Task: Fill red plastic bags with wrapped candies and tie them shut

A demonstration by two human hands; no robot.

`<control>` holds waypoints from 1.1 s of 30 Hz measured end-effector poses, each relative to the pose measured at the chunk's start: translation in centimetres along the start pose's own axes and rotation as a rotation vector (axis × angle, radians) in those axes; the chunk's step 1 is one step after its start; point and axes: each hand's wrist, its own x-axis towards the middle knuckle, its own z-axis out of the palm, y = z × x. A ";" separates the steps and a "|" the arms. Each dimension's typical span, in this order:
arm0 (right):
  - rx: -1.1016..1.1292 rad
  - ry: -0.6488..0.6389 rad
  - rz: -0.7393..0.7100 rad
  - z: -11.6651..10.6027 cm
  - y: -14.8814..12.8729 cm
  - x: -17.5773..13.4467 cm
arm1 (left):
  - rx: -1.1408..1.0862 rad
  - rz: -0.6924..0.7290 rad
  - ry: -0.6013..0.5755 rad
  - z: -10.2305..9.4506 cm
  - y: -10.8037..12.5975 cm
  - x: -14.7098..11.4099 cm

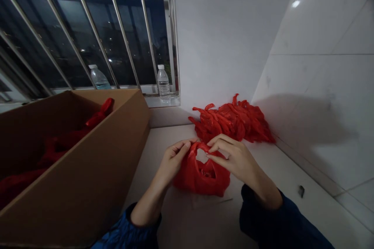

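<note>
A red plastic bag (189, 177) stands on the white tabletop in front of me, its mouth partly gaping so that some reddish contents show inside. My left hand (174, 160) pinches the bag's upper left part between thumb and fingers. On the other side, my right hand (230, 155) has its thumb and fingertips closed on the upper right edge of the same bag. Behind both hands lies a heap of red plastic bags (233, 118), crumpled together against the wall.
At the left stands a large cardboard box (117, 155) with red bags (58, 148) inside. Two clear bottles, one left (99, 78) and one right (163, 83), stand by the barred window. A small dark object (301, 191) lies on the white tabletop (280, 171) near the tiled wall.
</note>
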 end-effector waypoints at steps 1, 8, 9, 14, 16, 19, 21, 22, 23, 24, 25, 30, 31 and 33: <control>-0.006 -0.023 -0.001 -0.4 0.1 -0.2 | -0.019 0.007 0.023 -0.1 -0.2 0.1; -0.026 -0.328 0.055 -2.7 0.8 -3.6 | -0.313 0.007 0.303 -2.8 -3.3 3.2; -0.028 -0.368 0.076 -3.0 0.9 -4.1 | -0.322 0.008 0.332 -3.3 -3.9 3.7; 0.119 -0.511 0.229 -4.3 2.1 -4.9 | -0.315 0.023 0.372 -4.4 -4.9 4.9; 0.289 -0.542 0.284 -4.6 3.3 -4.9 | -0.278 0.030 0.322 -4.5 -4.6 4.4; 0.410 -0.425 0.357 -3.9 6.0 -6.0 | -0.002 0.012 0.238 -4.9 -4.6 2.5; 0.286 -0.345 0.382 -2.2 7.5 -7.1 | 0.322 0.038 0.179 -5.2 -5.1 0.4; 0.207 -0.363 0.385 -1.0 7.9 -7.6 | 0.492 0.074 0.141 -5.1 -5.5 -0.7; 0.139 -0.403 0.382 0.2 8.1 -8.0 | 0.660 0.123 0.094 -4.9 -5.9 -1.9; 0.085 -0.453 0.366 1.6 7.9 -8.3 | 0.815 0.183 0.044 -4.5 -6.2 -2.9; 0.042 -0.493 0.334 2.9 7.6 -8.4 | 0.954 0.249 -0.008 -4.0 -6.6 -3.8; -0.073 -0.449 0.117 7.9 6.2 -7.2 | 1.320 0.442 -0.196 -1.6 -8.5 -3.8; -0.077 -0.421 0.110 8.5 6.4 -6.9 | 1.347 0.447 -0.193 -1.5 -9.1 -3.1; -0.066 -0.376 0.126 9.4 7.4 -6.5 | 1.374 0.441 -0.150 -1.6 -10.2 -1.5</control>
